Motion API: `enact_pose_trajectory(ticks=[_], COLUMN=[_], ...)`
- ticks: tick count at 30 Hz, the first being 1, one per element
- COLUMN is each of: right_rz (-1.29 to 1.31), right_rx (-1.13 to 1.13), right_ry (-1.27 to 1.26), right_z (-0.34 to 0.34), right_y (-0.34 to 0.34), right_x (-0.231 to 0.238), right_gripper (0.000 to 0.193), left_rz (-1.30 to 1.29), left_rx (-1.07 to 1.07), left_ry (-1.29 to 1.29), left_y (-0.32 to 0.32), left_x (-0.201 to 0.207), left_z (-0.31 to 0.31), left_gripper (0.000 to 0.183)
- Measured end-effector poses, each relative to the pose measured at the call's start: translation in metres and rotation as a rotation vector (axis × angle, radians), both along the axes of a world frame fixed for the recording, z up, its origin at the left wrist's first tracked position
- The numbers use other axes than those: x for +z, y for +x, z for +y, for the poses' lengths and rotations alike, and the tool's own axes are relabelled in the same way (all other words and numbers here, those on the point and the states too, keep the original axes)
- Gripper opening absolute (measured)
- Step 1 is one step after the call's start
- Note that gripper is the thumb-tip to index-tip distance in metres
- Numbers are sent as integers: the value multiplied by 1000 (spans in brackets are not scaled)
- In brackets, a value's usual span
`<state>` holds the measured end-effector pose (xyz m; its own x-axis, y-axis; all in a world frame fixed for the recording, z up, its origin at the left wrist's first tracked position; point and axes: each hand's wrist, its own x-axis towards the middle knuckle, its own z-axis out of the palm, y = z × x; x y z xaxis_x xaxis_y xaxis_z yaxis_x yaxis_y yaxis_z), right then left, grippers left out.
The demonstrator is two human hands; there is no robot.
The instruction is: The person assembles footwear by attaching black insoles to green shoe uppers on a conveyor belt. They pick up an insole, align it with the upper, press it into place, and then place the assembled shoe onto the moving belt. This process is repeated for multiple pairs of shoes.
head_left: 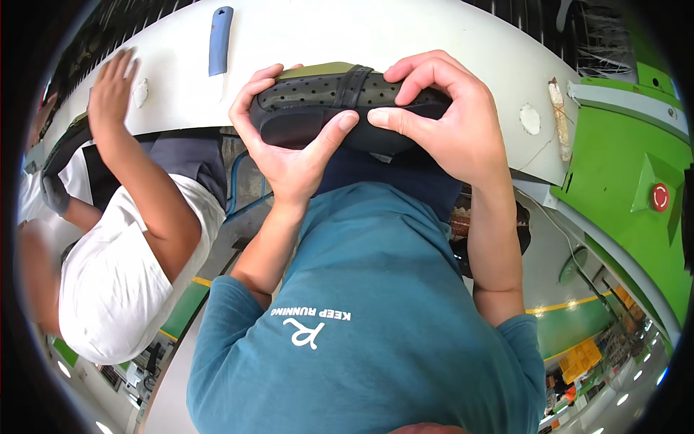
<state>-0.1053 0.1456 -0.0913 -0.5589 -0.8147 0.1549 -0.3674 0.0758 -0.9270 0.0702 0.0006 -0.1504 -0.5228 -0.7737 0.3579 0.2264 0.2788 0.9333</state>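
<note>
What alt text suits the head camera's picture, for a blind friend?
A person's left hand and right hand hold a dark, perforated, shoe-like item with a strap, at the edge of a white table. A blue tool lies beyond; a co-worker in white is at left, a green machine with a red button at right.

Dressed in a teal T-shirt, creased toward the waist. Marked on the front with a white print: one short line of small capitals plus a larger looped emblem, both upside down from here. Cut short at the sleeves, wide-hemmed. Bare from there through left hand and right hand. Clothed below in dark navy trousers.
</note>
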Motion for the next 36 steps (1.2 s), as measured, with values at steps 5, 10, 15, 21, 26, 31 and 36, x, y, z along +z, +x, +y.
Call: enact_pose_trajectory(ticks=[5, 10, 15, 21, 26, 31, 36], right_rz=[-437, -503, -470, -360, -473, -531, 505], right_rx=[59, 158, 157, 92, -133, -320, -510], right_ry=[136, 186, 171, 100, 31, 64, -54], right_z=[3, 13, 13, 11, 10, 16, 23], right_y=[-21, -42, -36, -22, -13, 21, 25], right_x=[4, -9, -2, -12, -12, -10, -22], right_gripper=[49, 47, 43, 38, 40, 64, 96], left_rz=[50, 59, 48, 22, -40, -141, -310], left_rx=[-15, -30, -30, -16, -30, -259, -285], left_ry=[74, 70, 56, 64, 243, 233, 45], left_y=[-4, -4, -2, -4, -19, 1, 6], left_x=[5, 6, 6, 14, 28, 21, 39], left_z=[3, 4, 3, -1, 0, 42, 12], left_gripper=[98, 95, 93, 90, 107, 115, 68])
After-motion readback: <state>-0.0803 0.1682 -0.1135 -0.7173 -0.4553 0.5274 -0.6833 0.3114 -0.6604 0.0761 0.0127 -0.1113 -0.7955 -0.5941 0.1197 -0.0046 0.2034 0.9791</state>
